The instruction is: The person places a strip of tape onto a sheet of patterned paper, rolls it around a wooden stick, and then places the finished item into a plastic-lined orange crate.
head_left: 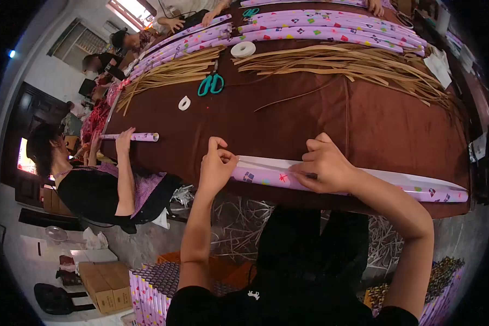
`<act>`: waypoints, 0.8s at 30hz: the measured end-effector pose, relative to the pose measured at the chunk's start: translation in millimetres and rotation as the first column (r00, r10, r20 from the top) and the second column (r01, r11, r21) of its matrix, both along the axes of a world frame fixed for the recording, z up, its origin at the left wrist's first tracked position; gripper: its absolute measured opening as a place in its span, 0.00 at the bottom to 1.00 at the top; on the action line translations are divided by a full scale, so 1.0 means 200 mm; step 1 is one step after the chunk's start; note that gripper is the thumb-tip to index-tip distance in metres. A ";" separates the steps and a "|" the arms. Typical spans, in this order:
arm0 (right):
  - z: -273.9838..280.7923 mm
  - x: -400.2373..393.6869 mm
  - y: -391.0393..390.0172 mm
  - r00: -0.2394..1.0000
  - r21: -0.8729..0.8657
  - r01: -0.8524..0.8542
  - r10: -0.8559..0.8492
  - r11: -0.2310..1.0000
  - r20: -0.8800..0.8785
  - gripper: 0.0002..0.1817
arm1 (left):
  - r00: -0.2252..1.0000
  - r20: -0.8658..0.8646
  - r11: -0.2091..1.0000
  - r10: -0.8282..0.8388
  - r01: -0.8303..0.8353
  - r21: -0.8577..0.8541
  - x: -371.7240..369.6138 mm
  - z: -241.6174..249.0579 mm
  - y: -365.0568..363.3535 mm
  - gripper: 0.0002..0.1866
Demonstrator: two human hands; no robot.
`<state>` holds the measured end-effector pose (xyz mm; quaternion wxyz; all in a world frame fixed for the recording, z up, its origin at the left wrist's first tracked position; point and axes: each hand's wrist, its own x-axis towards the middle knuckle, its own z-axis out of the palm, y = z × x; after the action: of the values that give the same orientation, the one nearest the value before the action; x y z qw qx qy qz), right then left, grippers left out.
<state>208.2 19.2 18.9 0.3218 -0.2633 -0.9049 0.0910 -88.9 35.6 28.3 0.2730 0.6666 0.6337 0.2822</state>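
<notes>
A long sheet of lilac patterned wrapping paper point(434, 194) lies partly rolled along the table's near edge, its white inner side showing. At its left end, my left hand point(217, 167) pinches the paper between thumb and fingers. My right hand point(325, 167) is closed with bent fingers on the paper's edge, further right. Its fingertips are partly hidden behind the hand. Beyond my hands, a thin brown strip point(293, 99) lies on the brown tablecloth point(244, 122). Teal-handled scissors point(211, 85) and a small white tape roll point(184, 102) rest further back.
Brown strips point(342, 62) and long lilac paper rolls point(331, 33) cross the table's far side, with a larger white roll point(243, 49) between. At left, a co-worker point(92, 187) handles a paper tube point(141, 137). Bundled tubes point(152, 288) and paper shreds point(236, 228) are below.
</notes>
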 end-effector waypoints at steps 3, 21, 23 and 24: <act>0.00 0.00 0.00 1.000 0.025 0.018 -0.018 1.000 -0.002 0.07 | 1.000 -0.021 1.000 -0.020 0.020 0.001 0.00 -0.01 0.01 0.20; -0.01 -0.02 -0.01 0.985 0.120 0.152 -0.161 0.981 0.066 0.10 | 0.967 -0.250 0.997 -0.040 0.055 0.054 0.07 0.01 0.00 0.17; -0.02 -0.02 -0.01 0.988 0.109 0.147 -0.152 0.983 0.036 0.11 | 0.965 -0.259 0.996 -0.046 0.063 0.056 0.07 0.01 0.00 0.17; -0.02 -0.02 -0.01 0.987 0.109 0.148 -0.153 0.983 0.038 0.11 | 0.965 -0.259 0.996 -0.052 0.068 0.054 0.07 0.01 0.00 0.17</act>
<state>203.4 16.5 15.8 0.3202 -0.3155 -0.8932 0.0120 -75.7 36.1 30.4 0.1759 0.7246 0.6340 0.2048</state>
